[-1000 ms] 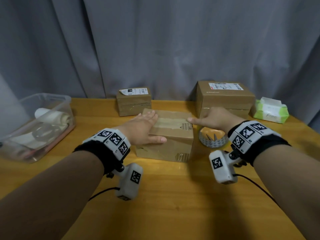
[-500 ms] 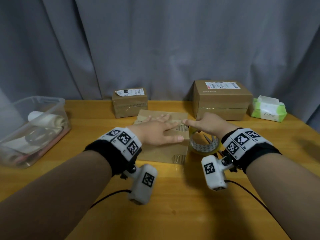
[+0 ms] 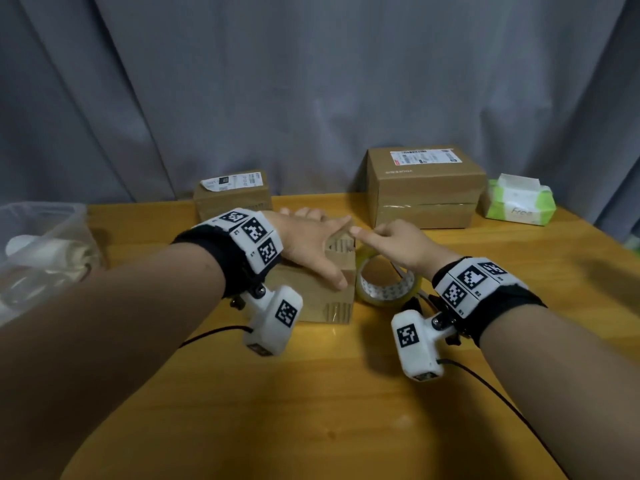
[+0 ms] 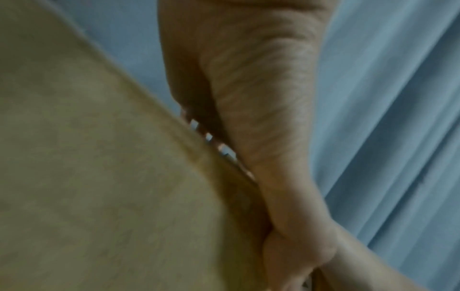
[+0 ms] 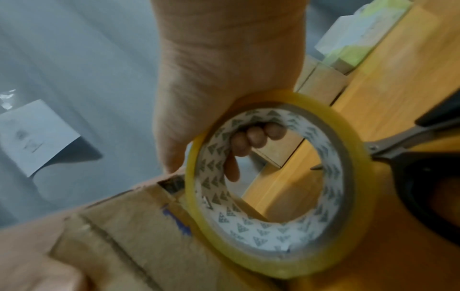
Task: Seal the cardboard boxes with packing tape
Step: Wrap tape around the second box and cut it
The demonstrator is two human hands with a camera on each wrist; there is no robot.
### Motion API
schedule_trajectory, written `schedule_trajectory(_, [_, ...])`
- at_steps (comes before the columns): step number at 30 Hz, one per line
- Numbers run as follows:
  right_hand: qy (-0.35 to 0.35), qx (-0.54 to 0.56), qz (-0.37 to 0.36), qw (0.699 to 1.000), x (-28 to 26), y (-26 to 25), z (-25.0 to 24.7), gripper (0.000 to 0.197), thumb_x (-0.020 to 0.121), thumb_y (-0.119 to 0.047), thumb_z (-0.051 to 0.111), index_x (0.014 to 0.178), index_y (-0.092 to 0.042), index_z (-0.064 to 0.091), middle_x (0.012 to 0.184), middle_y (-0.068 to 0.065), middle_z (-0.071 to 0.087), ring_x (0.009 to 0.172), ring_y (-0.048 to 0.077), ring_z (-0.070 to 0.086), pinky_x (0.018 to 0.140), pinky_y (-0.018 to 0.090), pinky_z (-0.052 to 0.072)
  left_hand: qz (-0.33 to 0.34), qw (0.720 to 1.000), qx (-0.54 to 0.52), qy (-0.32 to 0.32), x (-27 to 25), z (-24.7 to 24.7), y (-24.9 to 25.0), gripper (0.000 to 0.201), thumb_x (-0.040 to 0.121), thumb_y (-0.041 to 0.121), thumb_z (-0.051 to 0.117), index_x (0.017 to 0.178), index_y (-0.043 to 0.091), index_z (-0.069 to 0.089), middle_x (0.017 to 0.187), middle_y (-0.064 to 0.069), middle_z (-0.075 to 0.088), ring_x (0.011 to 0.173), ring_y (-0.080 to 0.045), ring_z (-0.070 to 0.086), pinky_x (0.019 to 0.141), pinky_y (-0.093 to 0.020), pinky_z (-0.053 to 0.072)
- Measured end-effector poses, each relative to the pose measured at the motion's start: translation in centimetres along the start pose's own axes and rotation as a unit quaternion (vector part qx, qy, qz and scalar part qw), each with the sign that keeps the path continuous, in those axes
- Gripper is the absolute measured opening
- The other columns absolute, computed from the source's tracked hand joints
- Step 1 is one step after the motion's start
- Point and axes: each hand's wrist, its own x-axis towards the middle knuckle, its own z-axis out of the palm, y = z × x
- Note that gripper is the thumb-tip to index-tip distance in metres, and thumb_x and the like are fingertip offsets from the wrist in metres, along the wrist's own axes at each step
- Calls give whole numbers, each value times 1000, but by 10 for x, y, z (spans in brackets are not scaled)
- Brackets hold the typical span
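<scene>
The left hand [image 3: 304, 244] is laid flat, fingers straight, on the near cardboard box [image 3: 322, 299]. The tape roll [image 3: 388, 282], at the box's three o'clock, is gripped by the right hand [image 3: 398, 244], fingers curled through its core. Scissors [image 5: 410, 149] are seen beside the roll.

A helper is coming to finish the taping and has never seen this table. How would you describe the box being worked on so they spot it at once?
On the wooden table, three cardboard boxes stand before the grey curtain. The one you want is the low box nearest the front edge, under the left hand, with the tape roll at its right side. Unlike the two boxes behind, it shows no white shipping label.
</scene>
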Motion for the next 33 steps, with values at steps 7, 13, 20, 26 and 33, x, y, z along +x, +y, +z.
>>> schedule_trajectory(7, [111,249,23,962,-13,22,5,37,88,-46,62,86,-10,57,72,-1,54,74,16,52,68,26,38,-7,983,-134,125,-9,24,-15,118,49,79,62,145,47,0,152,-2,21,138,-24,14,108,-44,15])
schedule_trajectory(13, [228,288,-110,923,-4,-50,-44,28,85,-42,69,82,-17,56,73,-6,55,68,8,53,68,23,44,4,878,-385,285,-39,20,-16,97,63,55,76,139,54,15,141,6,27,134,-21,21,110,-41,20])
schedule_trajectory(20, [169,134,-168,962,13,-119,-40,37,87,-51,63,95,-15,68,83,-9,64,78,8,59,72,25,44,30,804,-494,330,-38,69,-32,100,56,92,46,140,54,7,155,4,20,143,-17,17,116,-49,19])
schedule_trajectory(26, [142,24,-184,972,19,-157,-11,40,89,-53,58,103,-16,64,98,-3,64,96,15,58,81,30,44,36,834,-481,269,-53,33,-61,57,92,46,52,144,27,33,148,3,31,136,-10,26,116,-33,20])
schedule_trajectory(33, [119,-91,-184,971,16,-167,-26,34,86,-48,62,95,-15,67,87,0,62,90,20,59,73,29,45,37,868,-455,196,-52,35,-80,77,85,57,57,148,27,24,152,7,23,137,-8,25,116,-34,22])
